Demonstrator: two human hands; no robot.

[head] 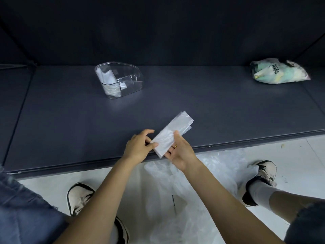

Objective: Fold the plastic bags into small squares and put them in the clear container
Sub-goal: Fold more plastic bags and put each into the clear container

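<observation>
One dark grey table (228, 111) spans the view, its near edge above a white floor. On that floor, one heap of loose clear plastic bags (175, 187) lies between two shoes. One printed bag (279, 72), white and pale green, sits at the table's far right; its dark lettering is not legible. One clear container (119, 80) stands far left of centre, holding folded white bags in its left compartment; their count cannot be told. One plastic bag (173, 132), folded to a long strip, lies at the near edge. The left hand (139, 147) pinches its near end; the right hand (179, 152), wearing one ring, grips its right side.
</observation>
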